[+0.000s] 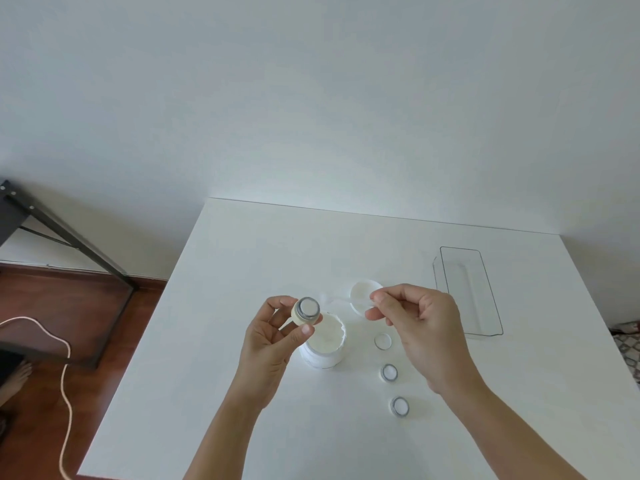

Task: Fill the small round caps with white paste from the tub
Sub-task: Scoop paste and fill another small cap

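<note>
Paste lay open in the squat white plastic tub (323, 344) just below the middle of the frame, on the white tabletop (242, 258). The left hand (273, 337) pinched a small round cream cap with a grey rim (307, 309) between thumb and fingers, its open face tilted up, directly above the tub's left edge. The right hand (419, 327) was closed in a narrow pinch on a thin clear spatula (341, 300), hard to make out, whose long axis ran leftward from the fingertips toward the held cap; its tip sat just right of the cap and above the tub's far rim. So the tool needed only a short leftward reach, and the right hand was the nearer to the paste. Behind the spatula lay the tub's white round lid (363, 295). Three more small caps (389, 372) lined up below the right hand, apparently filled or awaiting paste; I could not tell which. A clear rectangular tray (485, 296) stood at right.
</note>
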The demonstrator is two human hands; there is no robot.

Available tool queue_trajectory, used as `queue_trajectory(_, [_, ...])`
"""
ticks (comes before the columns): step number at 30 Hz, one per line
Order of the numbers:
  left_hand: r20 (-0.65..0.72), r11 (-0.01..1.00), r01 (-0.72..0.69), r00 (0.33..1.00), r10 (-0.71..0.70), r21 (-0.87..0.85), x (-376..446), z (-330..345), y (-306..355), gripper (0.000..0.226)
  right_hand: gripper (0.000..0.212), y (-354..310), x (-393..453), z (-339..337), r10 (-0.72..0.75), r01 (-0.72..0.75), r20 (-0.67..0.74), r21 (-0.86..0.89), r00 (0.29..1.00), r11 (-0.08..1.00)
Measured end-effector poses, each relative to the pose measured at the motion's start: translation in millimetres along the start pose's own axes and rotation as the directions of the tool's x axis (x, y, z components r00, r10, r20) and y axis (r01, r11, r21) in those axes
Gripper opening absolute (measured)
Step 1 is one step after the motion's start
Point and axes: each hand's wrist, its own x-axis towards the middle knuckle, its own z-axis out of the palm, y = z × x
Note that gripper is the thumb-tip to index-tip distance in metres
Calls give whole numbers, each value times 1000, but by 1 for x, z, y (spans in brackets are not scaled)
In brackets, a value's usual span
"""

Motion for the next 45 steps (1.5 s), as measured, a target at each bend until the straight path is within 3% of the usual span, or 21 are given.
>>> queue_trajectory(6, [28, 1000, -28, 999, 28, 6, 0, 3, 1, 32, 15, 3, 1, 5, -12, 13, 22, -34, 1000, 999])
queue_trajectory(14, [47, 999, 33, 998, -35, 43, -5, 5, 5, 25, 15, 0, 7, 1, -44, 50, 67, -90, 997, 995])
queue_trajectory(19, [108, 997, 79, 991, -79, 2, -5, 5, 8, 48, 15, -6, 9, -2, -70, 84, 117, -120, 991, 989])
queue_trajectory(26, [138, 991, 134, 982, -131, -12, -3, 4, 7, 36, 15, -12, 11, -5, -94, 122, 190, -140, 977, 983])
queue_trajectory(32, [126, 981, 192, 973, -192, 6, -1, 4, 7, 76, 15, -14, 14, -8, -127, 170, 267, -144, 955, 975])
queue_trajectory(35, [135, 981, 193, 972, -192, 13, 0, 2, 7, 60, 14, -15, 16, -8, -140, 195, 314, -153, 939, 969])
queue_trajectory(42, [38, 979, 176, 984, -173, -98, 2, -9, 4, 46, 14, 10, 29, -21, 14, -35, 221, 95, 975, 995])
queue_trajectory(45, [31, 977, 165, 986, -162, -137, 0, -16, 2, 42, 10, 35, 28, -12, 84, -86, 175, 3, 981, 996])
